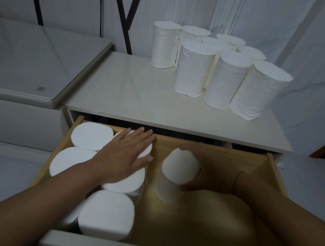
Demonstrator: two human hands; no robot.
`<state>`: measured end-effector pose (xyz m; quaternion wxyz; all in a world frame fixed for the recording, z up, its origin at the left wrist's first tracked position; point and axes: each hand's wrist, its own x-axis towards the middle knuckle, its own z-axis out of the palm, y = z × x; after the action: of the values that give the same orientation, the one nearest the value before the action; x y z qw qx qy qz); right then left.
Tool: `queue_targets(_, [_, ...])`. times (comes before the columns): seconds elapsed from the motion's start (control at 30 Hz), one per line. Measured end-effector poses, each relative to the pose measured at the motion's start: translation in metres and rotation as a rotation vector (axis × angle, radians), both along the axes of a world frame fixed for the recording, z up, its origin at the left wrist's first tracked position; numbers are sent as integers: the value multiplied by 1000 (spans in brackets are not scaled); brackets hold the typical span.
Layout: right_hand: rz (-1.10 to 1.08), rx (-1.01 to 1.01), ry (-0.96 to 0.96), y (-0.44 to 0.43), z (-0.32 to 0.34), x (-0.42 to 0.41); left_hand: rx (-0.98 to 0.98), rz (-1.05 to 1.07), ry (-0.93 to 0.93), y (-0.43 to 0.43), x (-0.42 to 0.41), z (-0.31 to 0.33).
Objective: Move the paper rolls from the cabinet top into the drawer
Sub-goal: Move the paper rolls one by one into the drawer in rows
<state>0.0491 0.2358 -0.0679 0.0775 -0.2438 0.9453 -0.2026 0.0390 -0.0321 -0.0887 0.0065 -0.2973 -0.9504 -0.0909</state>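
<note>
Left hand [125,155] lies flat, fingers spread; right hand [211,173] is curled in a grasp, both forearms extended.

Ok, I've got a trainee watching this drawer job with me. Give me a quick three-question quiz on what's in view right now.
1. True or false: the right hand grips a tilted paper roll inside the drawer.
2. Where is the left hand? A) on the cabinet top B) flat on the rolls packed at the drawer's left side C) on the drawer front.
3. Fill in: the rolls still waiting stand upright toward the cabinet top's back ____ corner.

Key: 1 true; 2 B; 3 right.
</note>
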Motion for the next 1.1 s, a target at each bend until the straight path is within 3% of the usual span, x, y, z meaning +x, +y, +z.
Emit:
queue_targets(0.2, [-113, 46, 147, -14, -18, 12, 11, -5, -3, 0, -1, -2])
queue_targets(0.47, [63, 199, 163, -16, -9, -3, 9, -9, 1, -1, -2, -3])
queue_targets(0.73, [-166, 117, 305, -31, -26, -2, 3, 2, 23, -1, -2, -4])
queue_targets(1.1, [-263, -23, 344, -40, -45, 4, 20, -29, 3, -1, -1, -5])
